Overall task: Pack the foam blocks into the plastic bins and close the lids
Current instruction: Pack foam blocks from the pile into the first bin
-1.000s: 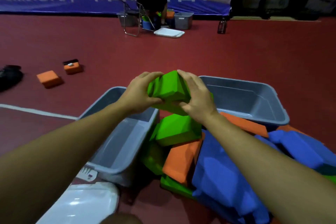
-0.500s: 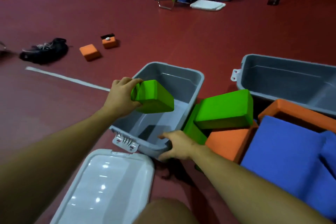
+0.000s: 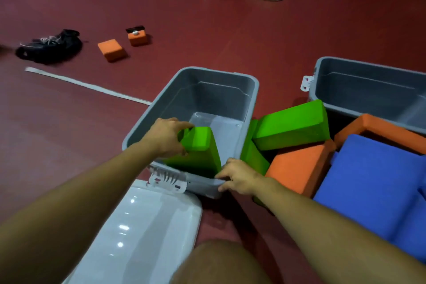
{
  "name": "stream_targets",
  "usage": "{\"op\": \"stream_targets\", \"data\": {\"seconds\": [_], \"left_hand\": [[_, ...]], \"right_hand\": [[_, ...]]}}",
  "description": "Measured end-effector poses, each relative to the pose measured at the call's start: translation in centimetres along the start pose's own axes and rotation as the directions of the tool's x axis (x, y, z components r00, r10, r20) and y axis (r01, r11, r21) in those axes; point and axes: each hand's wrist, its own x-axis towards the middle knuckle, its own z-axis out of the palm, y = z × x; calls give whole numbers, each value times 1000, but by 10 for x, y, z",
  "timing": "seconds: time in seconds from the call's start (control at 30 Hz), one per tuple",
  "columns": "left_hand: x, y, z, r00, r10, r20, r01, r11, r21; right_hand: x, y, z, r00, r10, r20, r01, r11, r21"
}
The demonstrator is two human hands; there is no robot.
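Your left hand [image 3: 166, 136] grips the green foam block [image 3: 198, 152], fingers clenched on its top end, block standing inside the grey bin [image 3: 250, 90] against the near wall. Your right hand [image 3: 239, 176] pinches the bin's near rim. White lid [image 3: 138, 233] lies on the floor just beside.

Left hand [image 3: 164, 137] curled — right hand [image 3: 239, 177] clamped

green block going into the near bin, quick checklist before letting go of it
1. Left hand grips green block: ok.
2. Block inside near bin walls: ok.
3. Block resting on the bin floor: cannot tell.
4. Right hand steadies the near rim: ok.
5. Bin floor beyond the block bare: ok.
6. Lid off, lying in front of the bin: ok.
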Motion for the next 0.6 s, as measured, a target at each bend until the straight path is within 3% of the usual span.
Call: {"op": "stream_targets", "data": {"seconds": [0.17, 0.33, 0.47, 0.53, 0.6], "left_hand": [[-21, 7, -2, 994, -23, 111, 31, 997, -70], [-41, 1, 23, 997, -81, -7, 80, 994, -76], [-55, -14, 42, 981, -193, -19, 191, 978, -79], [-58, -19, 52, 974, -225, -31, 223, 972, -71], [-57, -25, 63, 963, -263, -50, 258, 962, -94]], "right_hand": [[-27, -3, -11, 987, -93, 135, 99, 994, -39], [-43, 1, -4, 987, -110, 114, 113, 993, -20], [-46, 9, -8, 988, -112, 108, 117, 993, -35], [-48, 10, -8, 988, -148, 53, 150, 987, -54], [-51, 15, -9, 975, -164, -152, 165, 986, -4]]}}
